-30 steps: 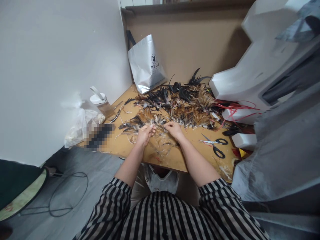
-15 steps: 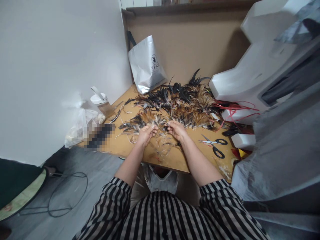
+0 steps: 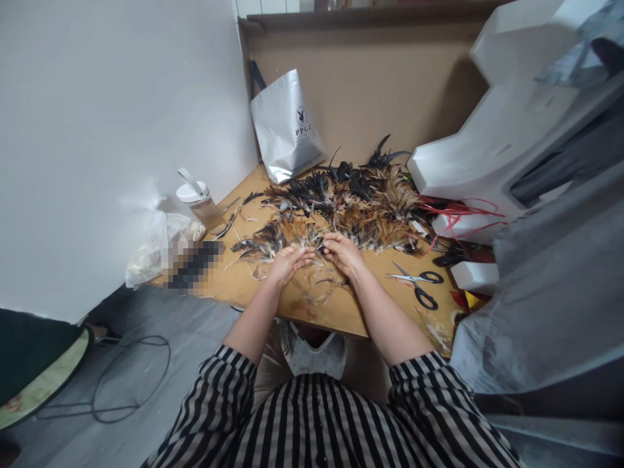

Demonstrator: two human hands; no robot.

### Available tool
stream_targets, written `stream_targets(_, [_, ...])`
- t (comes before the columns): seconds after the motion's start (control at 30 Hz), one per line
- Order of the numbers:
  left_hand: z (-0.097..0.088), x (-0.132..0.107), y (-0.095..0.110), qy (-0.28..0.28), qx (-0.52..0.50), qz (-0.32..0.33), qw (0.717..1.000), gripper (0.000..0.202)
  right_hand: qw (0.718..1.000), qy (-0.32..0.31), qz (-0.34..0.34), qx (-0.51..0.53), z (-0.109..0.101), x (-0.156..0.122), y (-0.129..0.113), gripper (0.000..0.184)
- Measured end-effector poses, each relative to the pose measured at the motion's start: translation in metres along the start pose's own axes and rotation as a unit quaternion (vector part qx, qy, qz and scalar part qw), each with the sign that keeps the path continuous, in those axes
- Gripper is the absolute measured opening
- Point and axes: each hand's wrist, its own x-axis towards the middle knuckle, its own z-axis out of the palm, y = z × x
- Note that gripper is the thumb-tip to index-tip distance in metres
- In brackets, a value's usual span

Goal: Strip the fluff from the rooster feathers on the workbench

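Close to the table's front edge, my left hand (image 3: 292,262) is closed in a pinch at the base of some pale, wispy feathers (image 3: 312,235). My right hand (image 3: 344,253) faces it a short gap away, thumb and fingertips pressed together on a small feather; its far end is too fine to make out. Just beyond both hands spreads a pile of brown and black feathers (image 3: 375,227), partly bunched in rows. Loose quills and wisps (image 3: 319,289) lie between my forearms. Scissors (image 3: 414,278) with black handles rest spread apart to the right of my right hand.
A silver bag (image 3: 285,130) leans at the back. Left are a lidded cup (image 3: 197,201), a plastic bag (image 3: 160,244) and a blurred-out dark item (image 3: 195,266). Right stand large white foam-like pieces (image 3: 468,156), red strings (image 3: 458,211) and hanging grey cloth (image 3: 556,279).
My left hand has shifted slightly right, its fingers now stretching closer to my right hand. My right hand has moved a little left and up. The feather pile and scissors stay put.
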Motion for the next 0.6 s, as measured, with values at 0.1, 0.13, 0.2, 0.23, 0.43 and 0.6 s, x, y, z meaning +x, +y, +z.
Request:
stream_targets(0.1, [-0.001,0.001,-0.001,0.009,0.014,-0.008,1.0,0.029,0.996,0.009,-0.072,-0.061,0.008,-0.004,0.001,0.028])
stream_targets(0.13, [-0.002,0.001,-0.002,0.011,0.017,-0.008,1.0,0.029,0.992,0.013,-0.096,-0.081,0.011,-0.005,0.001,0.027])
stream_targets(0.2, [-0.002,0.001,-0.002,0.014,0.024,-0.007,1.0,0.03,0.983,0.017,-0.141,-0.115,0.017,-0.007,0.002,0.027])
stream_targets(0.23, [-0.002,0.001,-0.003,0.014,0.029,-0.007,0.999,0.03,0.978,0.018,-0.161,-0.129,0.019,-0.008,0.003,0.026])
stream_targets(0.43, [0.001,0.001,-0.003,0.013,0.051,-0.009,0.999,0.029,0.952,0.033,-0.22,-0.212,0.025,-0.011,0.009,0.024])
stream_targets(0.6, [0.001,0.002,-0.005,0.01,0.058,0.01,0.998,0.026,0.949,0.029,-0.226,-0.22,0.03,-0.013,0.012,0.025])
